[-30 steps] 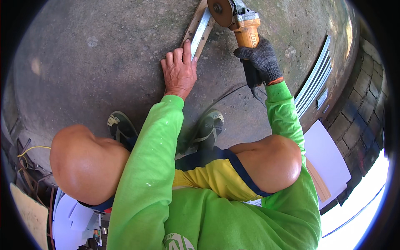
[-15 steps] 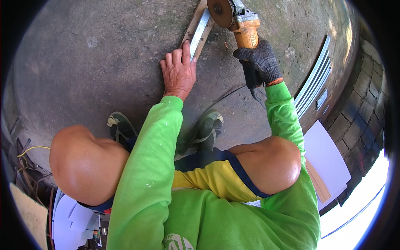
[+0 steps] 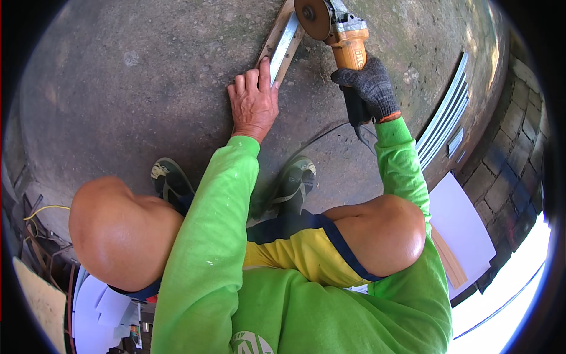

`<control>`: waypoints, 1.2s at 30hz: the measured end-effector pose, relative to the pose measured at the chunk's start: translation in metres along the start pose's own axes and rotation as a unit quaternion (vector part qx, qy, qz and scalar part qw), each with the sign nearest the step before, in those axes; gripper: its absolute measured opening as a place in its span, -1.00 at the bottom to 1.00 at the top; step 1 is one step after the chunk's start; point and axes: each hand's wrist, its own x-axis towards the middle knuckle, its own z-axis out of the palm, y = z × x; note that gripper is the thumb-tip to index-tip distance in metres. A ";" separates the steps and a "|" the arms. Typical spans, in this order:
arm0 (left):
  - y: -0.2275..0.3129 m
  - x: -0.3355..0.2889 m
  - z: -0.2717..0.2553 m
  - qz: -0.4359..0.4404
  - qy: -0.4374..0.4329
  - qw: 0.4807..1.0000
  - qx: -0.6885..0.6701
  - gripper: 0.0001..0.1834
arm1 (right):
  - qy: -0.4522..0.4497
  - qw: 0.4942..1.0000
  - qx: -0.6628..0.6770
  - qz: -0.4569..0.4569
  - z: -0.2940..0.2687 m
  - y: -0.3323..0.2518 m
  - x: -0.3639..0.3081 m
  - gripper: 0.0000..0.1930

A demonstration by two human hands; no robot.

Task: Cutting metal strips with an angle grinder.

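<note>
In my gloved right hand [image 3: 368, 87] is an orange and black angle grinder [image 3: 349, 50], its fingers wrapped round the rear handle. The grinder's brown cutting disc [image 3: 313, 16] stands at the top of the view, beside the far part of a silver metal bar [image 3: 284, 47]; whether they touch I cannot tell. Beneath the bar lies a wooden board [image 3: 272, 36] on the floor. My bare left hand [image 3: 253, 100] steadies the near end of the bar, thumb on one side and fingers on the other. A black power cord [image 3: 321, 138] trails from the grinder's back end.
Several long metal strips [image 3: 445, 109] lie on the concrete floor [image 3: 147, 100] at the right, with a short cut piece [image 3: 455, 142] beside them. A white sheet [image 3: 463, 218] rests near a block wall [image 3: 507, 159]. A yellow cord [image 3: 50, 207] and clutter sit at the left.
</note>
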 end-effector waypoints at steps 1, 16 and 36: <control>0.000 0.000 0.001 0.000 0.000 1.000 -0.004 -0.30 | -0.001 1.000 0.004 -0.001 0.000 0.002 0.000 -0.32; 0.000 0.000 0.000 0.002 0.004 1.000 -0.004 -0.31 | -0.016 0.999 0.032 0.016 -0.001 -0.006 -0.003 -0.36; 0.000 0.000 0.002 0.004 0.003 1.000 0.009 -0.31 | 0.006 0.999 -0.023 0.034 0.005 0.001 0.000 -0.37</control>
